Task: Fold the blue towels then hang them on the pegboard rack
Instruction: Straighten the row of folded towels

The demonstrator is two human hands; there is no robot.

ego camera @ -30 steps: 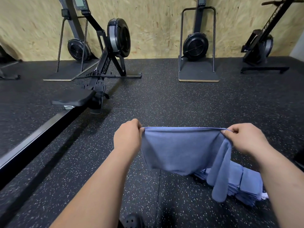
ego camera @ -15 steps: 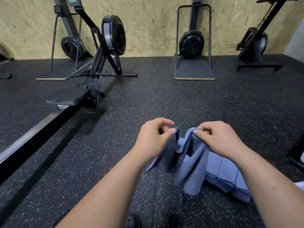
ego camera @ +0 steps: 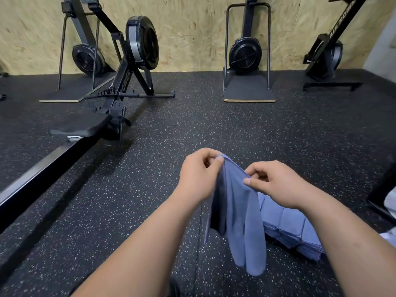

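Observation:
A blue towel (ego camera: 240, 213) hangs doubled over in the air in front of me, its two ends dangling down. My left hand (ego camera: 199, 176) pinches its top edge at the far end. My right hand (ego camera: 276, 183) pinches the same edge a little nearer and to the right. Under my right forearm a stack of folded blue towels (ego camera: 293, 230) lies on the black speckled floor. No pegboard rack is in view.
A rowing machine (ego camera: 120, 103) with its long rail (ego camera: 38, 174) runs along the floor on the left. Three more fan machines (ego camera: 246, 54) stand against the chipboard wall. A dark frame (ego camera: 383, 189) stands at the right edge.
My hands came together from wide apart, doubling the spread towel in half. The towel now hangs longer and narrower between them.

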